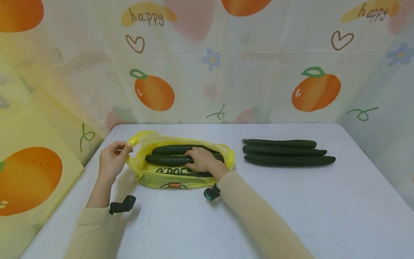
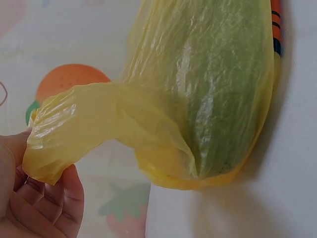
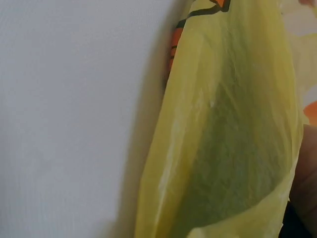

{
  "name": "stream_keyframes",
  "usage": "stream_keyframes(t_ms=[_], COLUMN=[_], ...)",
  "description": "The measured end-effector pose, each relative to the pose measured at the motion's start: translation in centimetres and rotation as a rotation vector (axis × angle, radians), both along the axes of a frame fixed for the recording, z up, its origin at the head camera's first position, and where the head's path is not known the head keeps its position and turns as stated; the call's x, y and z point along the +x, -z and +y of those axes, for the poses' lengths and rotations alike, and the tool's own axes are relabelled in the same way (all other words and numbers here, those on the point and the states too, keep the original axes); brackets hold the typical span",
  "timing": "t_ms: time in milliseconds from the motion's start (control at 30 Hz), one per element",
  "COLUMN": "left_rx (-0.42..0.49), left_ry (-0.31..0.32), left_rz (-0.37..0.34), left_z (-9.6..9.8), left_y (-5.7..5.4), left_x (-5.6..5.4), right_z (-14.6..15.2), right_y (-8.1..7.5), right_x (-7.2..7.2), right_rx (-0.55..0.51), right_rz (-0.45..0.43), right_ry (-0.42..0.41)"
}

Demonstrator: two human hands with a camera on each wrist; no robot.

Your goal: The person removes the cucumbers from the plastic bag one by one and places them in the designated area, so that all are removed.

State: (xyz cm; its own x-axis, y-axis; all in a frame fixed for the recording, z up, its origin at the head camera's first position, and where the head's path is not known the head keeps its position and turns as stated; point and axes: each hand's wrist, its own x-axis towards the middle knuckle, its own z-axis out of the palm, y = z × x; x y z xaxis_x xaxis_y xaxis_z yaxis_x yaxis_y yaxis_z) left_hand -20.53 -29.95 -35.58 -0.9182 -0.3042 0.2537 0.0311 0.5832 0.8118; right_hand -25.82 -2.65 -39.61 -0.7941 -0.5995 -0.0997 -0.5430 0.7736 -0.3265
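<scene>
A yellow plastic bag (image 1: 150, 178) lies open on the table, with dark green cucumbers inside. My left hand (image 1: 109, 162) pinches the bag's handle at its left end; in the left wrist view the handle (image 2: 74, 129) is stretched between thumb and fingers. My right hand (image 1: 204, 160) reaches into the bag's mouth and grips the nearer cucumber (image 1: 166, 160) from above. Behind it lies another cucumber (image 1: 173, 149), partly covered by that hand. In the right wrist view the bag's wall (image 3: 173, 148) hides most of the right hand (image 3: 304, 183).
Three more cucumbers lie side by side to the right of the bag: a far one (image 1: 279, 144), a middle one (image 1: 284, 150) and a near one (image 1: 289, 160). The white table (image 1: 174, 226) ends at a patterned curtain (image 1: 242, 72) behind and at the sides.
</scene>
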Motion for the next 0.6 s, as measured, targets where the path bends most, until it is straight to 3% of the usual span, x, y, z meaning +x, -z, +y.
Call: stream_keyframes(t_ms=[600], left_rx=[0.013], left_ry=[-0.019], left_rz=[-0.021], left_z=[-0.4], left_y=[-0.43], left_x=[0.03], right_z=[0.27], right_y=[-0.77], right_x=[0.44], right_rx=[-0.018], right_rz=[-0.006], right_ry=[-0.089])
